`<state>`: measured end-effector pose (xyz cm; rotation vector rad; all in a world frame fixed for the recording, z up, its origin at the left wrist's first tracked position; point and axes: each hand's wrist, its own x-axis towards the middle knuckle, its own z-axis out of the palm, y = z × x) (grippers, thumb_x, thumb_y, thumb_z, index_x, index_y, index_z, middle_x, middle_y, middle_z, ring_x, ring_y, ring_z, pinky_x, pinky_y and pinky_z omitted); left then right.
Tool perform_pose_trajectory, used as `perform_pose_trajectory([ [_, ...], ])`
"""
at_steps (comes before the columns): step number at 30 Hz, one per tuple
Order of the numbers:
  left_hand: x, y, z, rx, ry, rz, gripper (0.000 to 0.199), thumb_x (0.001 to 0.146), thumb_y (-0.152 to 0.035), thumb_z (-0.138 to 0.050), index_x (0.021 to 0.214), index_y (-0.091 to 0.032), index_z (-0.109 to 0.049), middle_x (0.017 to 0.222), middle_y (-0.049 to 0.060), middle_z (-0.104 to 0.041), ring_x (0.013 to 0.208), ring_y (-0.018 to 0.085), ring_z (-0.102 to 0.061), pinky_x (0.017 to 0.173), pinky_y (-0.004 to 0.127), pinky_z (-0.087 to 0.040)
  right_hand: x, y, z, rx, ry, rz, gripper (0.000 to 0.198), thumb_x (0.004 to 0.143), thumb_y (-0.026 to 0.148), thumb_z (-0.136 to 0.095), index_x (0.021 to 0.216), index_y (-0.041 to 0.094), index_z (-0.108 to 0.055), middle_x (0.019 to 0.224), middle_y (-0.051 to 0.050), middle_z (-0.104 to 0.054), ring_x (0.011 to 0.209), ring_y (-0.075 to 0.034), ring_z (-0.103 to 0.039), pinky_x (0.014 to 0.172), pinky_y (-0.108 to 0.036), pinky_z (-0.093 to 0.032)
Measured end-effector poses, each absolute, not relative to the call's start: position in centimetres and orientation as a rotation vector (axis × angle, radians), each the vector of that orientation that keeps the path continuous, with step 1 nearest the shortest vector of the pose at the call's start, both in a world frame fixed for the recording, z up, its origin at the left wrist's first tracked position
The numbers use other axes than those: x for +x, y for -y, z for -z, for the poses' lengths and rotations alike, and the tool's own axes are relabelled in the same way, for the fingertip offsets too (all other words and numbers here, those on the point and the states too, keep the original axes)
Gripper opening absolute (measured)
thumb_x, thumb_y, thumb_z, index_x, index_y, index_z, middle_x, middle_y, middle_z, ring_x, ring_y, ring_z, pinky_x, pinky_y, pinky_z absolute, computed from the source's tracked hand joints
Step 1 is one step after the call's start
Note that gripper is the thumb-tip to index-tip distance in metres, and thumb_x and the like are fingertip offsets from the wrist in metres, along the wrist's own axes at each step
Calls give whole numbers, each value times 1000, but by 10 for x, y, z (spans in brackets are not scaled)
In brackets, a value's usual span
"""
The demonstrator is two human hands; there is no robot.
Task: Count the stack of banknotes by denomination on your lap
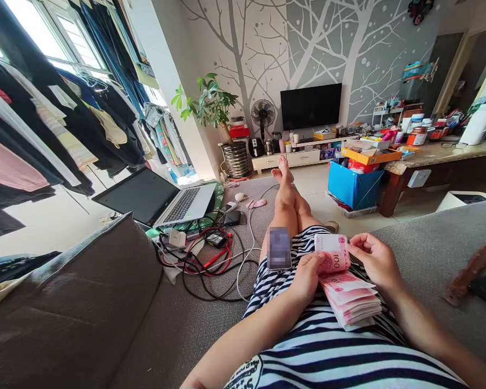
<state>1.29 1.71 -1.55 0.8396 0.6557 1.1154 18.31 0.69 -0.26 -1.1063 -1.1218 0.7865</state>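
Observation:
My left hand [308,276] is closed around one end of a bundle of pink 100 banknotes [354,305], its thumb pressed on top. The bundle hangs down over my lap, its loose ends fanned in layers. Part of the notes [331,254] stands bent upward above my left thumb, with the printed 100 showing. At the right edge of these upright notes, the thumb and forefinger of my right hand [376,260] are pinched together; how many notes they grip cannot be made out. A phone [279,248] with a blurred screen lies on my thigh, left of the notes.
I sit with legs stretched along a grey sofa [210,329]. Left of my legs are tangled cables [214,259], chargers and an open laptop [182,208]. A blue box [354,183] stands beside a cluttered table [441,154] on the right. A television [311,107] is ahead.

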Motion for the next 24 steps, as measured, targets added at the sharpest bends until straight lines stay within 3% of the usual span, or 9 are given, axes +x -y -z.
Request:
perform_pose_trajectory([
  [8, 13, -14, 10, 828, -618, -1121, 31, 62, -39, -76, 53, -16, -58, 56, -1, -57, 56, 11, -46, 65, 28, -37, 186, -8, 5, -1077, 1182, -967, 40, 72, 52, -78, 91, 18, -66, 83, -4, -70, 80, -20, -64, 73, -28, -50],
  [13, 13, -16, 14, 839, -627, -1091, 27, 63, -39, -74, 60, -14, -64, 62, 1, -63, 59, 13, -50, 64, 28, -39, 185, -9, 6, -1124, 1290, -941, 41, 72, 57, -74, 79, 17, -66, 70, -2, -65, 64, -16, -57, 60, -26, -47],
  [18, 13, -20, 21, 828, -681, -1166, 31, 68, -42, -72, 58, -15, -63, 59, 1, -63, 57, 13, -52, 66, 29, -42, 187, -7, 5, -1129, 1353, -889, 42, 77, 59, -68, 73, 18, -63, 65, 0, -59, 61, -15, -52, 58, -25, -43],
  [24, 13, -21, 14, 666, -528, -1087, 55, 76, -62, -59, 101, -13, -72, 100, 13, -74, 93, 28, -67, 92, 41, -47, 199, 2, -4, -1054, 1649, -947, 37, 87, 52, -57, 80, 18, -70, 74, -4, -66, 73, -21, -60, 70, -30, -48],
])
